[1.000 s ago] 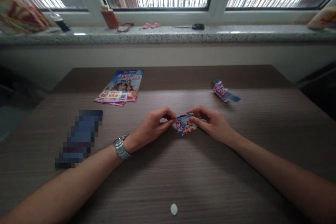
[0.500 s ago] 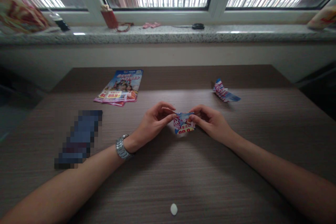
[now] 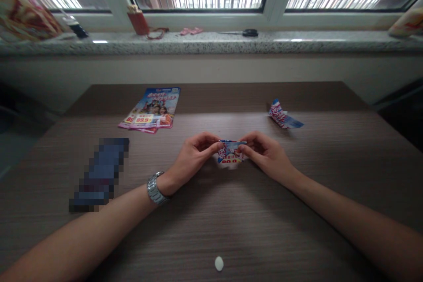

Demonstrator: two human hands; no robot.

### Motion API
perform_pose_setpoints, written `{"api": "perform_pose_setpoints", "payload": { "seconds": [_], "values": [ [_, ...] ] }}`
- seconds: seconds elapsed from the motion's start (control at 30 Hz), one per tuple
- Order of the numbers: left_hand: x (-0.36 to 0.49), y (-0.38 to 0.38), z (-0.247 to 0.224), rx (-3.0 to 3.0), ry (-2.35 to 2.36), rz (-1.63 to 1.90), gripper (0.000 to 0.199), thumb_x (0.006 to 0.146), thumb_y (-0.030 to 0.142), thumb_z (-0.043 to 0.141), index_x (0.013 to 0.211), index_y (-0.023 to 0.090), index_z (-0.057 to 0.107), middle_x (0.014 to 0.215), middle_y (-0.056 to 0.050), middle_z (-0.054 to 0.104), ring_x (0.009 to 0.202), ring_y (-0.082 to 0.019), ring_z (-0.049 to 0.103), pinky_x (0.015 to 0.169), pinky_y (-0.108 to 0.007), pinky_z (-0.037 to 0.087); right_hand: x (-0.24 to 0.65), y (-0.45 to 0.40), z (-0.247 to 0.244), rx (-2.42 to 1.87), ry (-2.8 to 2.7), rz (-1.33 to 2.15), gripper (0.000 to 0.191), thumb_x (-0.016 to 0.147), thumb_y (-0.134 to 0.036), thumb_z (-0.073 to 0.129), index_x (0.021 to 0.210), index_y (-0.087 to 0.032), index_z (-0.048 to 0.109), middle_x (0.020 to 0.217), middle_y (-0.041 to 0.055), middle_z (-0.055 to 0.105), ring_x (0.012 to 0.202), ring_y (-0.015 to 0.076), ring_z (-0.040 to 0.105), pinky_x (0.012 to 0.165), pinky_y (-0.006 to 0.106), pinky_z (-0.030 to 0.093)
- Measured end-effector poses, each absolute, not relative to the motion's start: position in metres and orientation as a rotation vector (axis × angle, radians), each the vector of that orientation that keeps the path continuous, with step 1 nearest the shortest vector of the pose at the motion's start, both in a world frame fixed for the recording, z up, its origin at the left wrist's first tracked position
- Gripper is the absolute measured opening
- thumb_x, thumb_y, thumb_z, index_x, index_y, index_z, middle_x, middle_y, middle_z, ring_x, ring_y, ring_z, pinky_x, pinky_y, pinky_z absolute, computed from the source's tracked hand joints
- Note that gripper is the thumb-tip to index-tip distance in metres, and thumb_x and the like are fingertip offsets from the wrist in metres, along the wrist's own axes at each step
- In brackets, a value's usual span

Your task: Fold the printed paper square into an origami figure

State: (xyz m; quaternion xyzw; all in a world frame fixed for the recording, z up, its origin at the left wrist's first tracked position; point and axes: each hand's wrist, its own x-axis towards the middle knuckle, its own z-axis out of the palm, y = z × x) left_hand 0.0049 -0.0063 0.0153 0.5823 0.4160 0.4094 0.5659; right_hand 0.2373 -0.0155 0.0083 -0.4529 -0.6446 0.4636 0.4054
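Note:
Between my two hands, just above the middle of the table, is a small folded piece of printed paper (image 3: 230, 152), blue with red and white lettering. My left hand (image 3: 202, 152), with a metal watch (image 3: 157, 188) on its wrist, pinches the paper's left edge between thumb and fingers. The right edge is gripped the same way by my right hand (image 3: 261, 152). Both thumbs press on the near face; the fingertips behind are partly hidden. Farther right lies another folded paper (image 3: 280, 115) of the same print, standing partly up like a wing.
Flyers (image 3: 153, 108) lie stacked at the back left of the brown table (image 3: 211, 220). A pixelated dark rectangle (image 3: 101, 174) rests near my left forearm. A small white oval (image 3: 219, 263) is at the front. Scissors (image 3: 249, 33) and a red box (image 3: 139, 22) are on the windowsill.
The held paper has tilted, so its near face looks shorter and its top edge shows more. My left hand's fingers have come down slightly. Both hands stay in nearly the same place.

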Motion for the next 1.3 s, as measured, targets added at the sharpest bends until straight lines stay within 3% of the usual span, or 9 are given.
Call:
{"api": "perform_pose_setpoints", "payload": {
  "seconds": [1.3],
  "values": [
    [0.001,-0.0043,0.0116,1.43,0.939,0.986,0.024,0.087,0.036,0.074,0.094,0.014,0.07,0.088,-0.003,0.072,0.079,-0.012,0.066,0.074,-0.022,0.054,0.2348,-0.0184,0.0088,-1.095,-1.633,1.183,0.015,0.092,-0.035,0.068,0.101,-0.024,0.067,0.088,0.0018,0.078,0.079,0.0182,0.074,0.074,0.031,0.061]
  ]
}}
